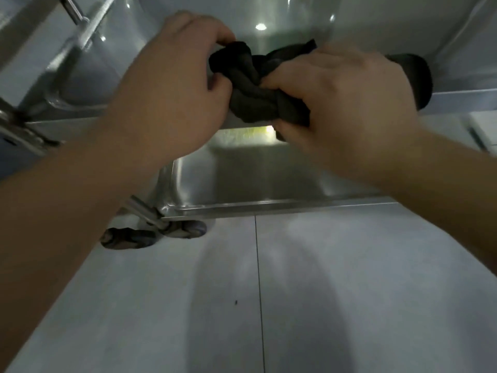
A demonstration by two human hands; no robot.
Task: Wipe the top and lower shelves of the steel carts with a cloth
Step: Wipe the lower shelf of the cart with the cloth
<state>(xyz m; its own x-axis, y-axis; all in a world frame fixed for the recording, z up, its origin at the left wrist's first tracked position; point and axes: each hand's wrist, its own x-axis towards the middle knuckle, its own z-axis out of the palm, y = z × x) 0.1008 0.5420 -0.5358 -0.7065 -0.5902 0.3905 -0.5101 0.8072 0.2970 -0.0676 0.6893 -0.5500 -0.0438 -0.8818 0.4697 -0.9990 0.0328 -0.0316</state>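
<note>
The left hand (172, 87) curled its fingers round one end of a dark, twisted cloth (255, 87); the right hand (341, 98) gripped the other end. The cloth stretched between both hands, held above the steel cart's top shelf (295, 20), with the lower shelf (269, 179) below.

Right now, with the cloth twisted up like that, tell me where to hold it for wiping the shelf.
Hold the cloth at its thick twisted middle, coming from above with the palm over it. It is wrung into a rope between the left hand and the right hand, so the ends are thin; the middle probably gives the fullest pad once loosened.
</note>
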